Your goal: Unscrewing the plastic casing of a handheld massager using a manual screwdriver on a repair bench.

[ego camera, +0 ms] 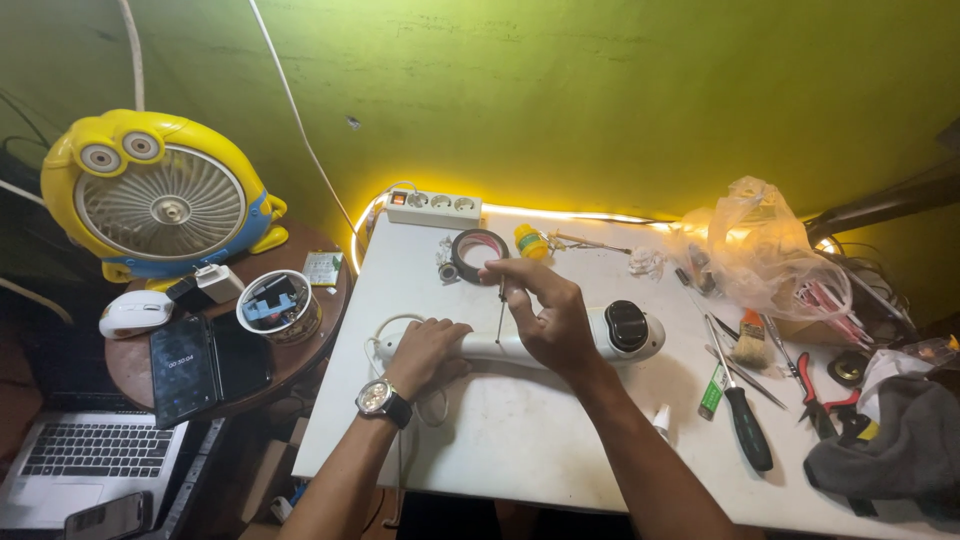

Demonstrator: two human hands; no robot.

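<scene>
The long white appliance (560,345) lay flat on the white table (520,440), lengthwise, so its upper face was open to work on. The left hand (425,352) pressed down on the appliance's cord end, fingers together and curled over the body, apparently to keep it from rolling or sliding. The right hand (545,310) hovered over the appliance's middle, its fingers pinching a thin screwdriver (500,310) that stood upright with its tip on the white casing, a posture suited to turning a screw straight down. Beyond the appliance sat a roll of dark tape (478,252) and a white power strip (433,208). To the appliance's right lay a brush (749,340) and a black-handled screwdriver (745,425), within easy reach.
</scene>
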